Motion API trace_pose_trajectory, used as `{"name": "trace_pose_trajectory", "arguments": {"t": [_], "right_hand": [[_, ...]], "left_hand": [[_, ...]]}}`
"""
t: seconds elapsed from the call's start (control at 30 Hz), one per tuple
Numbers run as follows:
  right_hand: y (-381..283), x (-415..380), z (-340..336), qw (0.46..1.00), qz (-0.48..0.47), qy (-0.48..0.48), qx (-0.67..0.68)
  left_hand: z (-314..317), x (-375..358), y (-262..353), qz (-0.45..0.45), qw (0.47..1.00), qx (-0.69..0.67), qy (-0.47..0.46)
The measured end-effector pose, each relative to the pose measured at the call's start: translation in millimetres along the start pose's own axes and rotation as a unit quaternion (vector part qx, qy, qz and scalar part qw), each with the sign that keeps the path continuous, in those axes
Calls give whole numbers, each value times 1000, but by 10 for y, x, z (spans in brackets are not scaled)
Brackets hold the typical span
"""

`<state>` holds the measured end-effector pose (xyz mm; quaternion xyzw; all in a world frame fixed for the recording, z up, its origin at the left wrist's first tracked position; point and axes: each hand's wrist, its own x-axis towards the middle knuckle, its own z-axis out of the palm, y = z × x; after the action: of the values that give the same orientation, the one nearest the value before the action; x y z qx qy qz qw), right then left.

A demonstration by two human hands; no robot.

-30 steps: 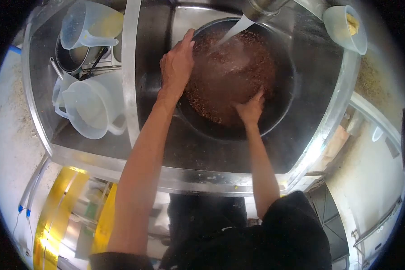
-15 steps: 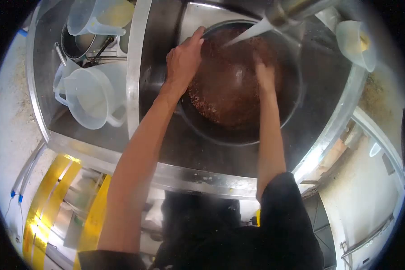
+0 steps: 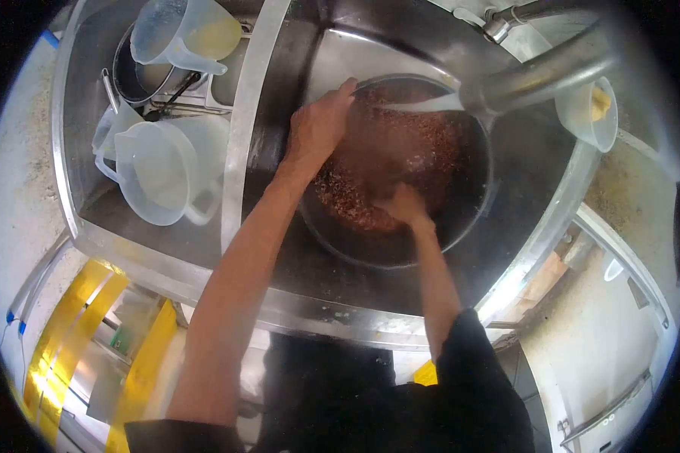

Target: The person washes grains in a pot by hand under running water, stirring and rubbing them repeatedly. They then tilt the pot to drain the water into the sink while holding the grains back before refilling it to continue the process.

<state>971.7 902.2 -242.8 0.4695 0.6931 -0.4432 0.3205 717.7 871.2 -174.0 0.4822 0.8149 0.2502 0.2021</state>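
A large dark round pot (image 3: 472, 204) sits in the right basin of a metal sink. Reddish-brown grains (image 3: 355, 204) lie in it under murky water. From the metal faucet (image 3: 536, 79) a white stream of water (image 3: 423, 106) runs into the pot. My left hand (image 3: 321, 124) grips the pot's upper left rim. Down in the lower middle of the pot, my right hand (image 3: 404, 205) is partly in the grains, its fingertips hidden by them and by the water.
The left basin holds a clear plastic jug (image 3: 159, 170), another tilted jug (image 3: 177, 34) with yellowish contents, and a dark pan (image 3: 121, 72). A plastic cup (image 3: 589, 121) with something yellow stands at the sink's right edge. Yellow strips (image 3: 72, 332) are at the lower left.
My right hand has moved from the pot's upper right down toward its lower middle. My left hand stays on the rim. The view has shifted, with more of the faucet showing.
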Motion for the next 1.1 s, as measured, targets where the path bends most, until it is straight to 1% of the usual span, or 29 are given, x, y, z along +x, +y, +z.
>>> {"name": "trace_pose_trajectory", "arguments": {"t": [0.03, 0.07, 0.1, 0.13, 0.17, 0.2, 0.23, 0.3, 0.37, 0.4, 0.43, 0.47, 0.5, 0.53, 0.57, 0.63, 0.7, 0.73, 0.77, 0.8, 0.83, 0.87, 0.9, 0.97, 1.03, 1.07, 1.1], "right_hand": [[-115, -150, -273, 989, 25, -97, -105], [71, -142, -320, 998, -24, 36, -52], [207, -153, -406, 983, -73, 167, 2], [288, -44, -503, 953, -142, 260, 57], [258, 111, -617, 907, -209, 349, 114], [187, 321, -682, 893, -197, 336, 224], [103, 589, -744, 869, -182, 318, 333], [320, 1516, -542, 870, -205, 266, 362], [-102, 1660, -840, 882, -327, 149, 306], [-59, 2184, -707, 800, -428, -24, 420], [-76, 2196, -596, 799, -425, -25, 424], [-274, 2034, -508, 865, -401, -35, 298], [-536, 1763, -441, 915, -366, -47, 164], [-830, 1475, -464, 943, -327, -54, 24], [-1040, 1258, -558, 950, -284, -51, -119], [-1068, 546, -472, 900, -305, 24, -310], [-636, 207, -313, 893, -354, 34, -275], [-431, 145, -369, 908, -348, 18, -232], [-228, 109, -459, 920, -343, 1, -189], [-7, 78, -561, 939, -327, 49, -92], [115, 137, -671, 945, -312, 95, 6], [118, 246, -750, 933, -298, 185, 83], [152, 350, -793, 908, -278, 270, 162], [121, 949, -971, 918, -218, 229, 239], [332, 2115, -854, 925, -283, 80, 240], [55, 2471, -872, 964, -240, 54, 105], [-123, 2656, -852, 981, -191, 26, -35]], "left_hand": [[-10, 12, 5, 0, 1000, 0, 3], [-19, 1, 21, -9, 1000, -14, -2], [-11, -12, 24, -20, 999, -29, -7], [-8, -1, 18, -22, 999, -30, -2], [6, 2, -4, -5, 1000, -28, 6], [20, -8, -24, 13, 1000, -24, 12], [37, -21, -30, 12, 1000, -22, 12], [73, 4, -50, 24, 999, -17, 27], [38, 51, -26, 14, 1000, -6, 19], [20, 33, -2, 2, 1000, -4, 6], [11, 47, -7, 1, 1000, -3, 2], [3, 65, -6, -3, 1000, -17, 2], [16, 33, 11, -9, 999, -33, 2], [24, 11, 27, -6, 999, -36, 0], [8, 42, 33, -5, 1000, -24, -1], [-10, -16, 32, -12, 1000, -12, 1], [26, -1, -3, 12, 999, -2, 30], [27, 7, 2, 11, 999, -4, 40], [19, 8, 9, 2, 1000, -11, 21], [15, 4, 2, -10, 1000, -17, 5], [13, 12, -20, -15, 1000, -15, 20], [34, 5, -29, -9, 1000, -22, 18], [62, -3, -28, -6, 999, -30, 13], [138, -23, -29, -8, 999, -33, 19], [120, 2, -103, -4, 1000, -20, 23], [96, -10, -103, 19, 999, -36, 27], [78, -31, -86, 41, 997, -55, 32]]}}
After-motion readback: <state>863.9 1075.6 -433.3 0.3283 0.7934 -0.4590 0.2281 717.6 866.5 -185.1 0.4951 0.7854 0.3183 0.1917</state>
